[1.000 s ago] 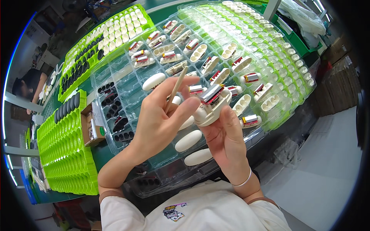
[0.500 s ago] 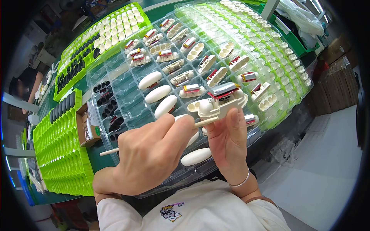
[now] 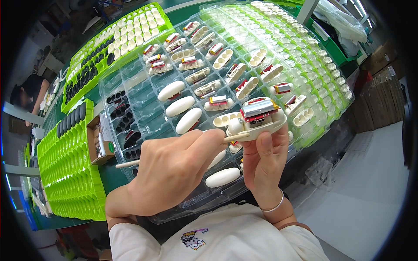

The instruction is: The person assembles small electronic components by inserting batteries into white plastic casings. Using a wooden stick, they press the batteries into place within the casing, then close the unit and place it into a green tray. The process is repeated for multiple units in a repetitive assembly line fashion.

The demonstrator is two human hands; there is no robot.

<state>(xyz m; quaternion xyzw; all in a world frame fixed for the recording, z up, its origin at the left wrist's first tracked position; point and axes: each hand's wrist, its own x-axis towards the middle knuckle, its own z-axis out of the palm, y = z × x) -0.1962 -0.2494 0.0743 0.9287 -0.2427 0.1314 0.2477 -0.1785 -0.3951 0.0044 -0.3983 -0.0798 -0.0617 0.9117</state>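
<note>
My left hand (image 3: 178, 172) is closed round a thin cream stick (image 3: 127, 164). Its far end meets the near edge of a white oval plastic housing (image 3: 237, 127), though whether it presses there I cannot tell. My right hand (image 3: 266, 162) grips that housing from below and the near side, thumb against its wall. On top of the housing sits a silver battery (image 3: 260, 108) above a red circuit board. Below and around my hands, a clear compartment tray (image 3: 146, 99) holds several similar white housings, some with batteries, and closed white oval shells (image 3: 180, 105).
Black housings (image 3: 118, 112) fill the tray's left column. Further left are a green moulded tray (image 3: 72, 182) and a small cardboard box (image 3: 99, 141). Another green tray (image 3: 135, 30) with white and black parts lies at the back. Clear trays (image 3: 300, 61) cover the right side. A person (image 3: 32, 93) sits far left.
The housing in my right hand has shifted slightly right and tilted, showing more of its battery top. My left hand and the stick have followed slightly to the right.
</note>
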